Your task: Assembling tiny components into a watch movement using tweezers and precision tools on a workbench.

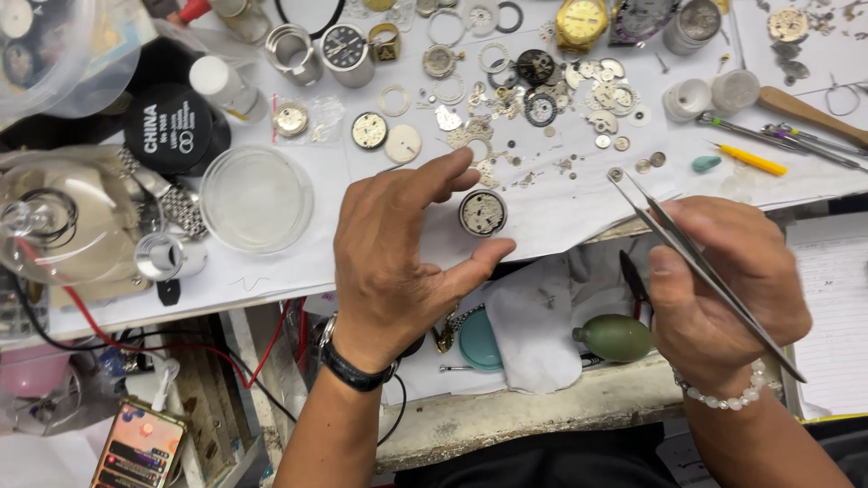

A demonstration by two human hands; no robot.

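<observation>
A round metal watch movement sits pinched between thumb and forefinger of the left hand above the paper-covered worktop. The right hand grips slim steel tweezers, tips just right of the movement. Left of the movement lies a clear shallow dish (contents hard to make out); beyond it, loose gears scatter.

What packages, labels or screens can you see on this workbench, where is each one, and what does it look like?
Round black lid: far left of the bench, with white print on top.
Small clear plastic bag: right of the lid, holding a round metal part.
Phone screen: bottom left, below the bench edge, lit with orange and dark blocks.
Lined paper pad: right edge, white with faint rules.
</observation>
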